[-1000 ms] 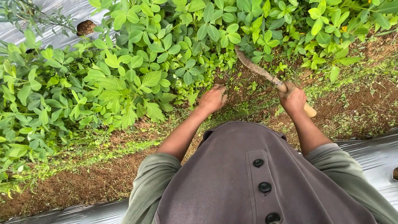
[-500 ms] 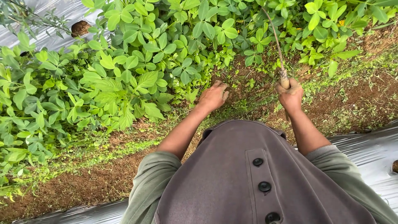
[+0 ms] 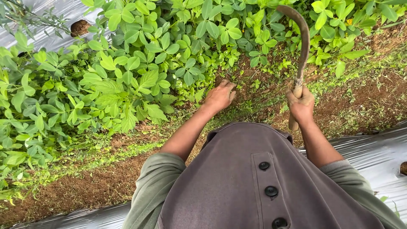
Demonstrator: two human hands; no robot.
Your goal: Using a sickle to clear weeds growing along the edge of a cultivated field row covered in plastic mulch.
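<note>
Where the upper left and middle of the frame are filled, a dense bed of leafy green plants point(image 3: 127, 72) is seen, bordered by a strip of bare brown soil point(image 3: 85, 191) that runs from the lower left to the right edge. Silver plastic mulch point(image 3: 373, 148) is laid along the lower right and again at the upper left corner. The bottom centre is taken up by a grey buttoned garment point(image 3: 254, 182), from which two green sleeves are extended. The sickle point(image 3: 302, 46) is held upright right of centre, its curved, rusty blade arching toward the top edge. Its wooden handle is gripped by the right hand point(image 3: 300, 106), the fingers wrapped tight around it. The left hand point(image 3: 219, 96) is pressed onto the ground at the plants' edge near centre, fingers loosely spread among small weeds point(image 3: 254, 85), nothing visibly held.
</note>
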